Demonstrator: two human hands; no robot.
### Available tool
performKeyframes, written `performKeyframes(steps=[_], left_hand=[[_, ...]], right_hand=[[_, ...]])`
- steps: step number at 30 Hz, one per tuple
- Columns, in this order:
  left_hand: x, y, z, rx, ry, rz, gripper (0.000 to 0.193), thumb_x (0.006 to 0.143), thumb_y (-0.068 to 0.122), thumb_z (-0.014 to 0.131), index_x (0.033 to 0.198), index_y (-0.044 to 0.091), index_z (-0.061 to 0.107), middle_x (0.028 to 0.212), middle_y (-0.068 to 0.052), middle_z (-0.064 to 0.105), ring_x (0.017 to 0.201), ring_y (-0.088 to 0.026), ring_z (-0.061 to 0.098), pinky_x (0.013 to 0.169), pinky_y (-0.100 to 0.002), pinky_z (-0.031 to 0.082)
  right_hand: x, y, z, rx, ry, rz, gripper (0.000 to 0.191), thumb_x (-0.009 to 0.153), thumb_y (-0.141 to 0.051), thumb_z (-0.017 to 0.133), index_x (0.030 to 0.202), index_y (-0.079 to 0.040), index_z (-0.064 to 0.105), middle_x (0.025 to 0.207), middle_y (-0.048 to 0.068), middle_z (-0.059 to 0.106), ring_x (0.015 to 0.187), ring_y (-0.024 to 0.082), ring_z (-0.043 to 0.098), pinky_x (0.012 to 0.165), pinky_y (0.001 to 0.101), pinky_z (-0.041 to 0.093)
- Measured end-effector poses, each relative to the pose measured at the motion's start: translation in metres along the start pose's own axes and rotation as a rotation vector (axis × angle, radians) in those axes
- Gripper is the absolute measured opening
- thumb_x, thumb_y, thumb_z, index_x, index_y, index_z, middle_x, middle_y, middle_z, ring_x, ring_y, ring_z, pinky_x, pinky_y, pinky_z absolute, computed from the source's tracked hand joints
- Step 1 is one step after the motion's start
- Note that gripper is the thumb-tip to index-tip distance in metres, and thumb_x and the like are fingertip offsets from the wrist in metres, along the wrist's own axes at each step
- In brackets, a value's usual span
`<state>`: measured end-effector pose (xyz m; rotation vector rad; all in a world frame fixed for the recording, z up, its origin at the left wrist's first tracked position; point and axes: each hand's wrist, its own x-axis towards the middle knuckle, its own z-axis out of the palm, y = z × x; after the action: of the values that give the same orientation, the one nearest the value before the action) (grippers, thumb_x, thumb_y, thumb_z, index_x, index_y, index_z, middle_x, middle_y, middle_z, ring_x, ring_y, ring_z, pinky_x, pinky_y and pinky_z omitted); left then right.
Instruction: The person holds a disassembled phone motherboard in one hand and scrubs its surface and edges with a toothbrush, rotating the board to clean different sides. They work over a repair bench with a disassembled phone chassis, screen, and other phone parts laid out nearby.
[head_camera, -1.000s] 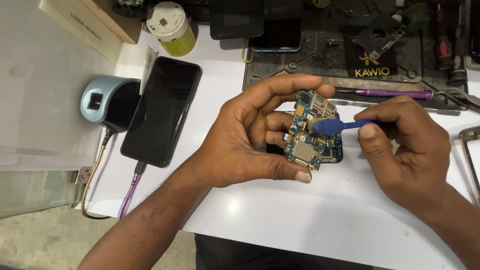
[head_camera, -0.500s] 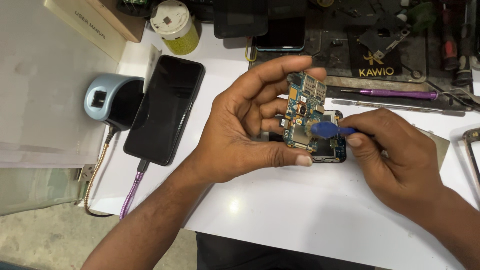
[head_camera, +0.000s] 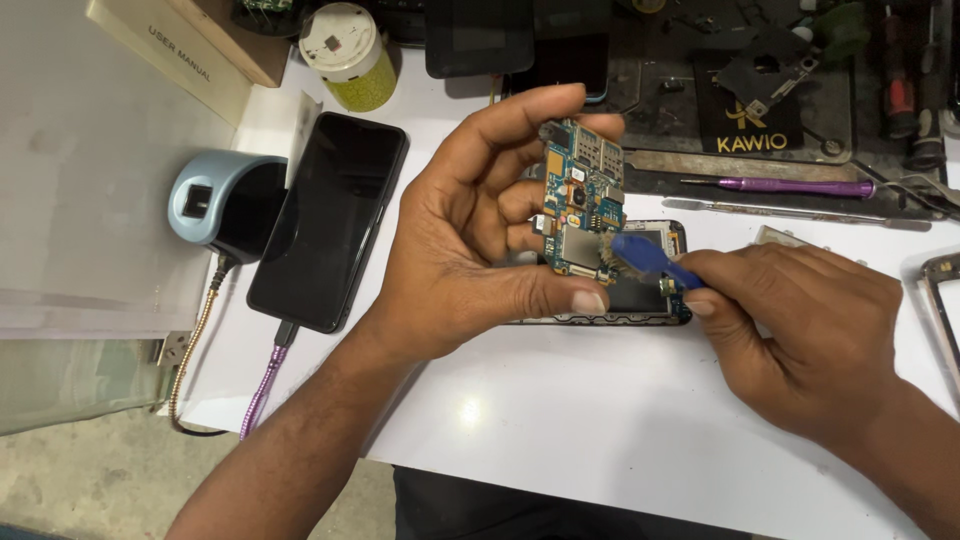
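**Circuit board held upright over opened phone**

The left hand (head_camera: 470, 240) grips a blue circuit board (head_camera: 580, 200) between thumb below and fingertips above, grip closed on its edges. The board's long axis runs near to far, component face turned right, raised above an opened phone body (head_camera: 640, 295) lying flat on the white counter (head_camera: 560, 440). The right hand (head_camera: 800, 320) holds a blue tool (head_camera: 650, 258), grip closed around it, tip pointing left and touching the board's lower shield. A dark phone (head_camera: 330, 220) lies to the left, cable plugged in at its near end. A purple screwdriver (head_camera: 790, 186) rests on a black work mat (head_camera: 690, 130) at the far side.
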<state>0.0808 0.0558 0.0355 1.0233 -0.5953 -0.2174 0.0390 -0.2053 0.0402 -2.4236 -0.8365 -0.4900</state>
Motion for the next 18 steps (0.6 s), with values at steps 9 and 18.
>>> performKeyframes(steps=[9, 18], left_hand=[[0.000, -0.005, -0.002, 0.010, 0.012, -0.042, 0.093, 0.083, 0.001, 0.090, 0.157, -0.002, 0.035, 0.152, -0.020, 0.050, 0.124, -0.018, 0.067, 0.106, -0.033, 0.067], [-0.005, -0.019, -0.003, 0.142, -0.074, -0.031, 0.084, 0.088, -0.003, 0.091, 0.155, 0.002, 0.040, 0.149, -0.016, 0.054, 0.120, -0.017, 0.071, 0.098, -0.029, 0.069]], right_hand=[[-0.009, 0.002, 0.005, 0.116, -0.026, 0.071, 0.017, 0.094, -0.009, 0.069, 0.108, 0.001, 0.070, 0.066, 0.004, 0.062, 0.052, 0.011, 0.057, 0.048, 0.0290, 0.041], [-0.015, 0.002, 0.009, 0.172, -0.006, 0.022, 0.021, 0.094, -0.012, 0.069, 0.110, 0.002, 0.067, 0.067, 0.004, 0.061, 0.053, 0.009, 0.057, 0.046, 0.0275, 0.041]])
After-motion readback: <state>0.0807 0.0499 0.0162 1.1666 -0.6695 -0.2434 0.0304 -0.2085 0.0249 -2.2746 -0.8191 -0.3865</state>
